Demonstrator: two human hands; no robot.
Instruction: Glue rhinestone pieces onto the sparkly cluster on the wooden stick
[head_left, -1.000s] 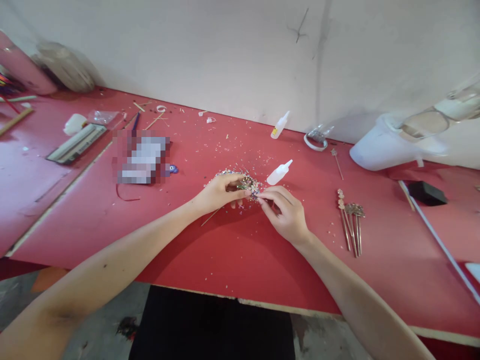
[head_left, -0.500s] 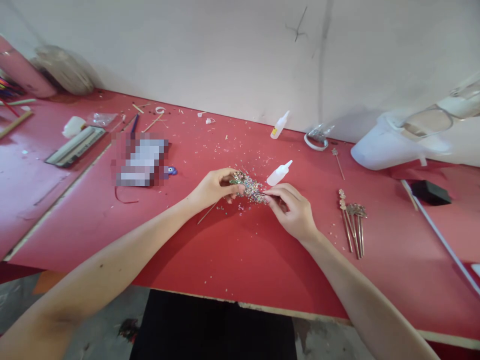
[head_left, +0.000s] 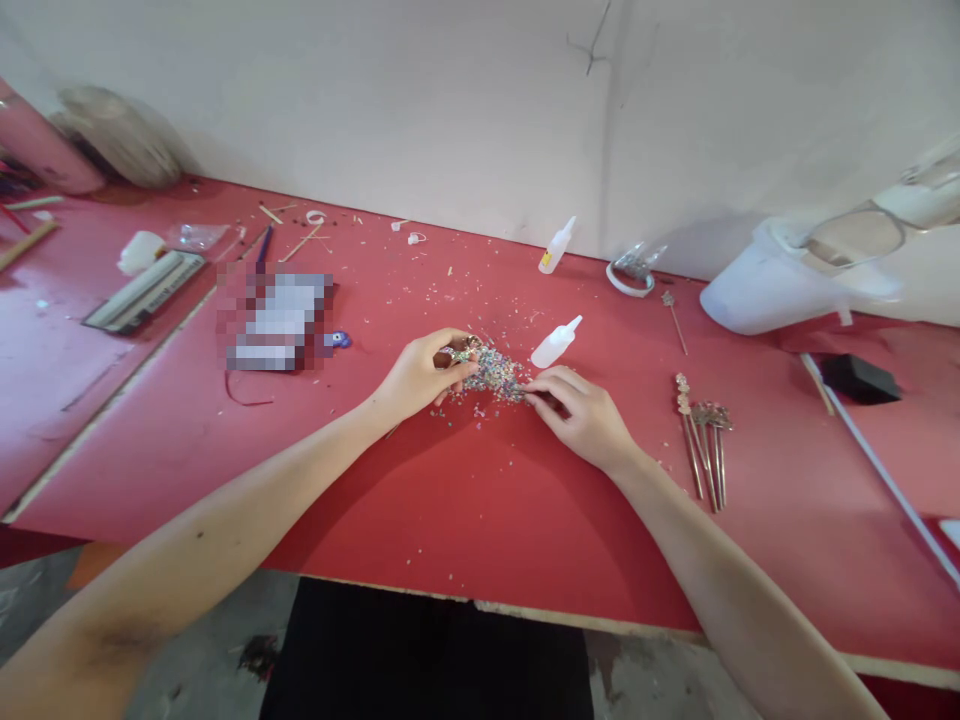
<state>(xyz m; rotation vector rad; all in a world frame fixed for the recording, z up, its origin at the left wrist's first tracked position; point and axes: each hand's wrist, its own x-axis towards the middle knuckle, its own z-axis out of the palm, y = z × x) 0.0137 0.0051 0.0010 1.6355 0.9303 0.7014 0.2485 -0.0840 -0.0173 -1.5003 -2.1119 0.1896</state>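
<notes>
Left hand [head_left: 420,375]: lower than a second ago, fingers pinched on small green-and-gold beaded ornament [head_left: 459,353].
Bead pile [head_left: 491,372]: glittering multicoloured heap on red table [head_left: 465,500], between hands.
Right hand [head_left: 589,418]: now down at pile's edge, fingertips narrow, contents impossible to tell.

Craft workshop: littered red workbench [head_left: 465,500], glue bottles [head_left: 556,345].

blurred: pixelated patch [head_left: 274,320] left of centre, contents unreadable | too small: bits in the glitter pile [head_left: 491,370]; what the right hand [head_left: 589,420] pinches | hidden: left hand [head_left: 420,375] fingers' hold | cut off: pink roll [head_left: 37,150] upper left, white rod [head_left: 885,480] right edge
</notes>
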